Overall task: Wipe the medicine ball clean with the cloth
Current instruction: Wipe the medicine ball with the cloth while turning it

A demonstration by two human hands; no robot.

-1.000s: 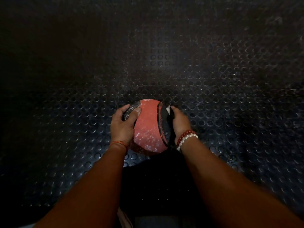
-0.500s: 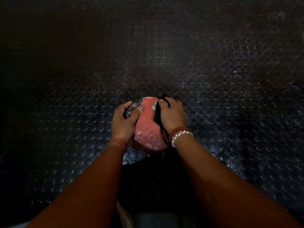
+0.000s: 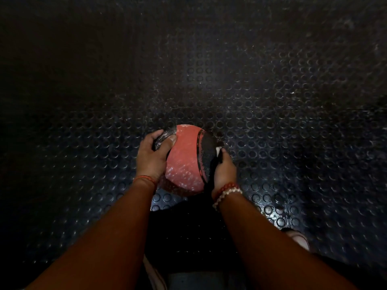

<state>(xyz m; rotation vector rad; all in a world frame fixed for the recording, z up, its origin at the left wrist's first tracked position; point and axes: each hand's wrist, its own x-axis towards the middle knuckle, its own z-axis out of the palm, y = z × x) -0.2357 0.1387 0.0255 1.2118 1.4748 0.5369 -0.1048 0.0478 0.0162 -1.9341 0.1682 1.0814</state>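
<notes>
"Counting from here: two hands, one ball (image 3: pixel 184 160), one cloth (image 3: pixel 213 164)?"

"Yes. The left hand (image 3: pixel 149 155) curls round the ball's left side; the right hand (image 3: pixel 224 174) pinches the dark cloth against its right side. The ball sits on the studded floor (image 3: pixel 272 122)."

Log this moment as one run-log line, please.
phase: wiping | left hand: grips medicine ball | right hand: holds cloth against its black side | white specks on red face
</notes>
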